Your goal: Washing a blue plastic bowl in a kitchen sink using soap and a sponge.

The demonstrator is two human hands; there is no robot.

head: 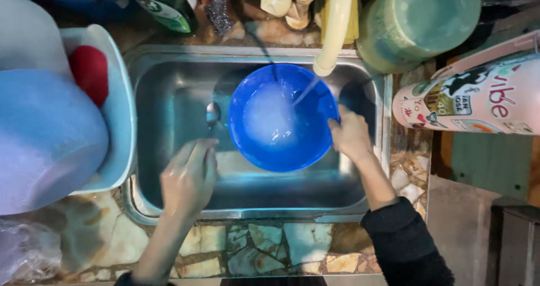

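Your right hand (350, 135) is clamped on the right rim of the blue bowl (281, 117), fingers hooked over the edge, and that bowl sits upright in the steel sink (169, 94), mouth facing straight up at you. Water runs from the pale tap (334, 27) into it, landing right of centre, and the inside is cloudy with foam. The bowl is round, so there is no long axis to speak of; it lies just left of your right grip, touching it.

Your left hand (190, 176) hovers over the front left of the sink, fingers loosely curled. I cannot tell whether it pinches anything; a slim handle seems to run up from it toward a spoon (213, 114), whose bowl end points away from you, its long axis running front to back. That spoon lies just left of the blue bowl, close beside its rim.

So your right hand is on the bowl, and your left is nearer the spoon. A light blue basin (121, 117) stands left of the sink on the stone desk (270, 246).
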